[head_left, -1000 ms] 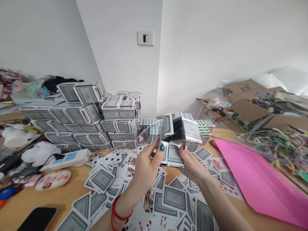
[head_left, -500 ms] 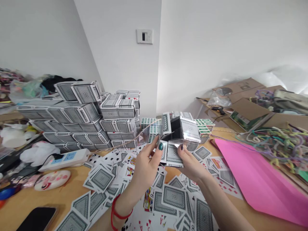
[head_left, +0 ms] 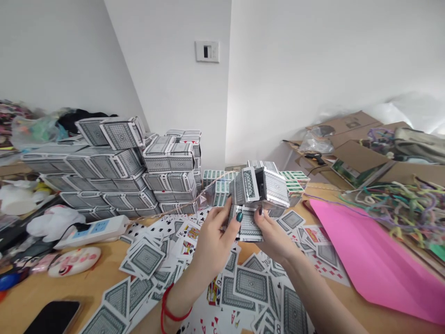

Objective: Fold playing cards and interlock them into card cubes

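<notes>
Head view, entry one: where is your workpiece?
Card-faced box assembly: just right of centre frame, held above the loose cards strewn over your table.

Your left hand?
Thumb and forefinger nearly together, gripping the assembly's left side; remaining fingers partly hidden.

Your right hand?
Thumb on the front of the lower section, right end; other fingers out of sight, spread cannot be told.

Step in hand?
By judgement, fitting sections together: upper-left section tilted, dark gap between it and the right-hand section.

Next move?
Probably calls for you to brace the lower section and ease the tilted one into line, lightly; thin card may crease.
</notes>
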